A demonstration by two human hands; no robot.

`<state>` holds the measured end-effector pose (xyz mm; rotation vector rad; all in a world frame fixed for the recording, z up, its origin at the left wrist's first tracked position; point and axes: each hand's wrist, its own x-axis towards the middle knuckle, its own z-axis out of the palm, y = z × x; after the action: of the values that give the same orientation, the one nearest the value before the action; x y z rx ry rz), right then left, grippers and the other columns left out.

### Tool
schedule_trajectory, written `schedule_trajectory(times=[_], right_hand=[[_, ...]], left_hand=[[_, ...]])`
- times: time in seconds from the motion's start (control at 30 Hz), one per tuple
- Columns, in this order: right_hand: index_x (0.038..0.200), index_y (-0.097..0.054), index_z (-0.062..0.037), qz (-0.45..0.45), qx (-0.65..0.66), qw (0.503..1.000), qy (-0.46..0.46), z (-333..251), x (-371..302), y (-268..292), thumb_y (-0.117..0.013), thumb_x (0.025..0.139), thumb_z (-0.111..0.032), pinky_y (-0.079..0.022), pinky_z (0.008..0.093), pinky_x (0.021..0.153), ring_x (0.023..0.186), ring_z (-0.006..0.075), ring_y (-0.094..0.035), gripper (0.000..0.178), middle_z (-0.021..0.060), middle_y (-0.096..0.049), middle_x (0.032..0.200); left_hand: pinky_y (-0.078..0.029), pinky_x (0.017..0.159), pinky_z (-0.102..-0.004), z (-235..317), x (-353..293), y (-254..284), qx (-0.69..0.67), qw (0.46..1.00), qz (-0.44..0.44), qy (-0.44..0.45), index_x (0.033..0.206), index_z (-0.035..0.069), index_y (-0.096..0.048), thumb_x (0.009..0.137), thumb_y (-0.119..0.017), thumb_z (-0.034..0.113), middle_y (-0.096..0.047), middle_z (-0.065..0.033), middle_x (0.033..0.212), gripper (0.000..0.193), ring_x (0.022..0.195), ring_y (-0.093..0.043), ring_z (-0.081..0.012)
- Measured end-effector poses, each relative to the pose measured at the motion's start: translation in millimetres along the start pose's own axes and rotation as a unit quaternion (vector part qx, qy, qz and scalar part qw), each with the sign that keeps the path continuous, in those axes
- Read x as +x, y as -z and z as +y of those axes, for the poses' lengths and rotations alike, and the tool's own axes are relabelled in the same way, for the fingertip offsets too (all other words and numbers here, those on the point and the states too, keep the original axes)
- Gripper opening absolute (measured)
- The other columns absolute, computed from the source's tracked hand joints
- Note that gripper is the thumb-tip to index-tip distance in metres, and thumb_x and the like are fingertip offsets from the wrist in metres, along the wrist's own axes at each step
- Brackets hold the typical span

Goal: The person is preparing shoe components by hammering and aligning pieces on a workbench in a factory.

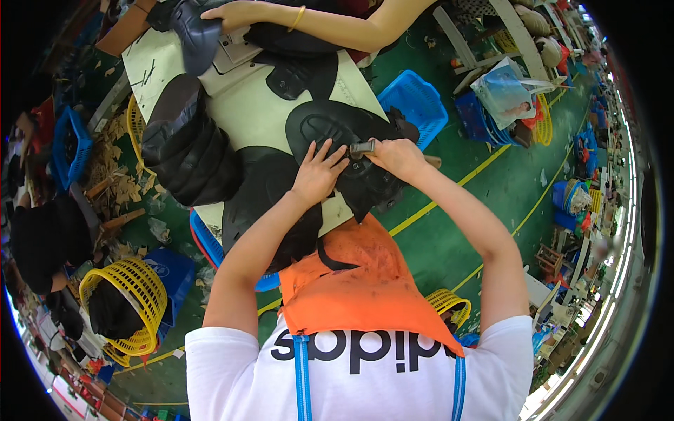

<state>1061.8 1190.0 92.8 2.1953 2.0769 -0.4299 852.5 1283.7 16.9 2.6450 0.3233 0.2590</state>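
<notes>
On the pale table [260, 105], my left hand [319, 172] lies with fingers spread over a black shaped leather-like piece [309, 119] with raised stitching. My right hand [400, 160] is closed round a hammer [363, 148]. Its metal head is against the black piece near my left fingertips, and the wooden handle end pokes out past my hand. A pile of similar black pieces [186, 151] rises at the left. Another black piece [260, 189] lies beneath my left forearm. Across the table, a co-worker's hand [235, 14] grips a dark piece [195, 38].
A blue basket [414, 102] stands beyond the table's right edge. At the lower left is a yellow basket [126, 302] with black material inside. My orange apron [358, 281] touches the table's near edge. Scraps litter the green floor at the left.
</notes>
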Motion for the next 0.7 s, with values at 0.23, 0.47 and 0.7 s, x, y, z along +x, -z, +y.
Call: schedule_trajectory(times=[0.23, 0.47, 0.7], right_hand=[[0.092, -0.058, -0.0026, 0.085, 0.186, 0.97, -0.132, -25.7, -33.3, -23.3, -0.059, 0.088, -0.033, -0.05, 0.0463, 0.057, 0.065, 0.0366, -0.063, 0.031, 0.0183, -0.063, 0.069], [0.097, -0.057, -0.0024, 0.043, 0.148, 0.973, -0.172, -37.9, -28.1, -23.2, -0.057, 0.089, -0.032, -0.051, 0.0455, 0.055, 0.064, 0.0354, -0.064, 0.03, 0.0171, -0.063, 0.065], [0.091, -0.056, -0.0038, -0.008, 0.057, 0.99, -0.128, -35.0, -7.8, 13.4, -0.059, 0.087, -0.032, -0.052, 0.0438, 0.056, 0.065, 0.0338, -0.066, 0.028, 0.0153, -0.065, 0.068]], left_hand=[[-0.028, 0.108, -0.051, -11.6, 3.0, -1.6, -0.054, 0.998, -0.008, -0.012, 0.117, 0.012, -0.06, 0.082, -0.062, 0.016, -0.047, -0.0051, 0.136, 0.036, 0.13, -0.038, -0.0318], [-0.028, 0.108, -0.0531, -6.9, 0.7, -3.5, -0.026, 0.999, 0.014, -0.018, 0.117, 0.011, -0.061, 0.08, -0.063, 0.013, -0.046, -0.0051, 0.138, 0.038, 0.131, -0.037, -0.0337], [-0.026, 0.108, -0.0541, -1.3, 1.0, -9.0, -0.02, 0.999, 0.024, -0.017, 0.111, 0.008, -0.065, 0.077, -0.063, 0.014, -0.05, -0.0055, 0.134, 0.035, 0.129, -0.039, -0.0339]])
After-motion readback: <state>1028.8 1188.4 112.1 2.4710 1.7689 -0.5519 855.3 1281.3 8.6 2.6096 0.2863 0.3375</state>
